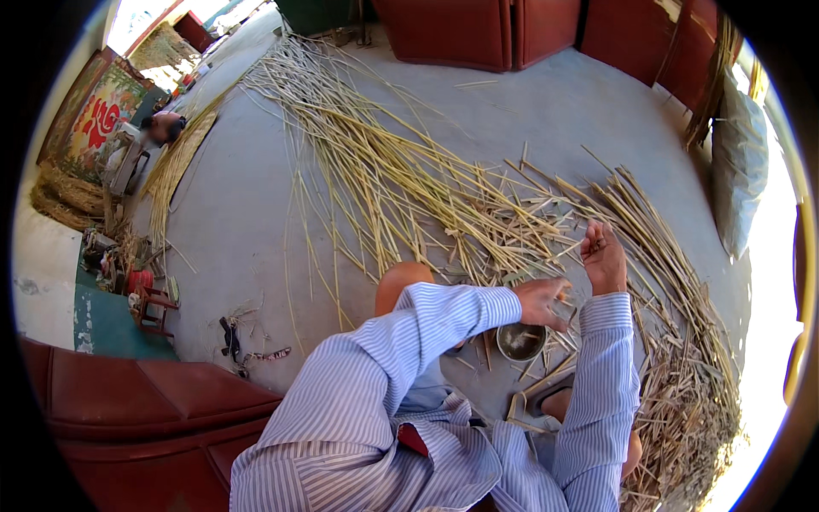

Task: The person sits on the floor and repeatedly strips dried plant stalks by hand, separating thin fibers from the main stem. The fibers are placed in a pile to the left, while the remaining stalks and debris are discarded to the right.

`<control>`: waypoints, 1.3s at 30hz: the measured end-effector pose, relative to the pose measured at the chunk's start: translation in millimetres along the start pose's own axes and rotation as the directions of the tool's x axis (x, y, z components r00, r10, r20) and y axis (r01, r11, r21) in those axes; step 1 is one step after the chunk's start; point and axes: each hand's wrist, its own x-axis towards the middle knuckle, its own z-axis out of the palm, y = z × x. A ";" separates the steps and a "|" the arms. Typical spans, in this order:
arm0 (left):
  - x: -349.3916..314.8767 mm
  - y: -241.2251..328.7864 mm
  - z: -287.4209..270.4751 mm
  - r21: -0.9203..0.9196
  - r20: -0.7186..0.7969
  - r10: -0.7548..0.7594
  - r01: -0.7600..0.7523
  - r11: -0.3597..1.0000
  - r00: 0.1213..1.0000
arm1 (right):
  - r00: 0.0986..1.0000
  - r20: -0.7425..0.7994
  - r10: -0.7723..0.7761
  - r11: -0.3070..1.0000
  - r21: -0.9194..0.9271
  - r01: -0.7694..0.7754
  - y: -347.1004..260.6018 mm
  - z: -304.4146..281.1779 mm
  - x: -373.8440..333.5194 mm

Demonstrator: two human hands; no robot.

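My left hand hovers over the rim of a small metal bowl, its fingers curved and apart, with nothing visible in them. To its right, my right hand is raised with the palm up and the fingers curled in. Whatever those fingers hold, if anything, is too small to make out. Beyond both hands, long yellow-green reed stalks fan across the floor, their near ends among short split pieces. More stalks lie in a curved bundle on the right. The bowl has something pale in it.
Dry husks and scraps are heaped at my right. Red panelled furniture lines the far side, and a red padded seat is behind me on the left. A pale sack leans at the right. A small stool stands left.
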 end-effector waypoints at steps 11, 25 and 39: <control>75.2 0.7 -12.0 -0.232 -0.468 -0.040 -0.080 0.969 0.883 | 0.984 0.088 -0.156 0.988 -0.001 0.157 -114.8 -89.0 -57.4; 89.8 -201.5 140.0 0.713 0.148 0.066 -0.153 0.685 0.987 | 0.876 -0.312 -0.367 -0.354 -0.824 -0.442 -134.7 -382.6 -19.6; 98.1 -213.0 195.8 0.645 0.261 -0.052 -0.134 0.752 0.964 | 0.900 -0.208 -0.384 0.077 -0.978 -0.193 -36.4 -389.0 125.0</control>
